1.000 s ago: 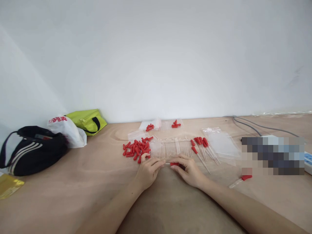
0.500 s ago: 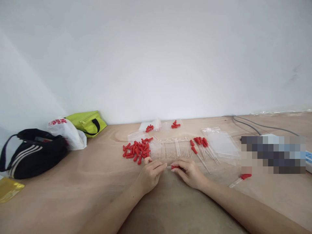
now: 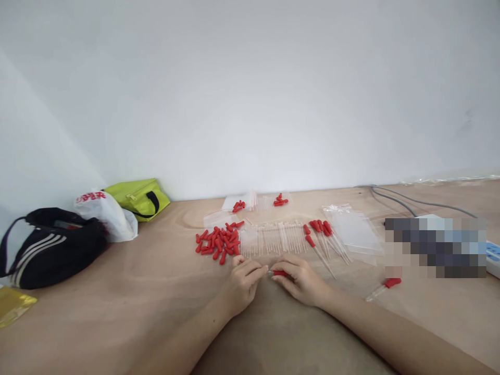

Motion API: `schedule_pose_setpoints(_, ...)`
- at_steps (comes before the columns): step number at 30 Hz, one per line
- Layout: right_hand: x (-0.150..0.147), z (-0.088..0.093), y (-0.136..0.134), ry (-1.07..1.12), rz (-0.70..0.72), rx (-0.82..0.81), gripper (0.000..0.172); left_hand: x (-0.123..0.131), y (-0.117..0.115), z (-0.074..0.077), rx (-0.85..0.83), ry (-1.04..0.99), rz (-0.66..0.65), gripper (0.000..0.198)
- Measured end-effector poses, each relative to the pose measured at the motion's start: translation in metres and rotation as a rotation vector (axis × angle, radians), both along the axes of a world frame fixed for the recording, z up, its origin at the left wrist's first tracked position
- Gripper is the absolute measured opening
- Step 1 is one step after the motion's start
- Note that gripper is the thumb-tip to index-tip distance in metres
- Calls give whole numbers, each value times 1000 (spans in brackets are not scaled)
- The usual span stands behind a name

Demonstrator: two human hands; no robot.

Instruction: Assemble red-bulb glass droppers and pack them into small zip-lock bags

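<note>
A red rubber dropper bulb [image 3: 280, 273] lies between the thumb and fingers of my right hand [image 3: 302, 281]. Pinched in the fingertips of my left hand [image 3: 245, 284] is the end of a short clear stretch of pipette tube [image 3: 270, 272]. Tube and bulb are in line and meet between the hands; most of the tube is hidden by my left hand. A heap of loose red bulbs [image 3: 219, 242] lies just beyond my left hand. Rows of clear pipette tubes [image 3: 273, 237] lie behind both hands. Several pipettes with red bulbs fitted [image 3: 321, 250] rest beyond my right hand.
Clear zip bags [image 3: 357, 232] lie at the right, near a pixelated patch and a power strip [image 3: 492, 255]. A larger red-topped dropper [image 3: 391, 283] sits at the right. Black [image 3: 58, 250], white [image 3: 117, 221] and lime [image 3: 133, 192] bags stand at the left.
My right thumb and fingers have spread slightly apart, so more of the red bulb shows. My left hand keeps its pinch on the tube. The view has shifted slightly.
</note>
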State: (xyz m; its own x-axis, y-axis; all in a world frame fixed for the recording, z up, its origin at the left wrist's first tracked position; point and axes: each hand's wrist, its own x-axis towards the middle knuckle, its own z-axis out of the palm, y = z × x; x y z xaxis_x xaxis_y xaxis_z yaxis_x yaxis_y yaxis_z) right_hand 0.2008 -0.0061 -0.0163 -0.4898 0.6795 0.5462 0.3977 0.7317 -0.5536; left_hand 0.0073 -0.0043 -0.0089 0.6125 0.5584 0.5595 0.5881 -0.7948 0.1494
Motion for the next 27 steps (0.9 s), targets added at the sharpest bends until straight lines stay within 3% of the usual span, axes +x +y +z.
schedule_pose_setpoints(10,-4,-5,5,-95,-31,52,15,7,0,-6,49,-48,16,29)
schedule_pose_setpoints(16,2,9,17,52,13,-119,13,6,2,1,26,-63,101,24)
schedule_pose_setpoints(18,11,17,25,190,-45,-229,11,4,4,3,54,-75,161,28)
schedule_pose_setpoints(22,46,34,49,484,-169,-456,27,2,6,3,57,-94,306,34)
schedule_pose_setpoints(25,81,47,65,609,-308,-507,39,3,7,3,27,-87,331,30)
schedule_pose_setpoints(27,102,53,72,641,-389,-453,45,5,7,3,3,-68,322,27)
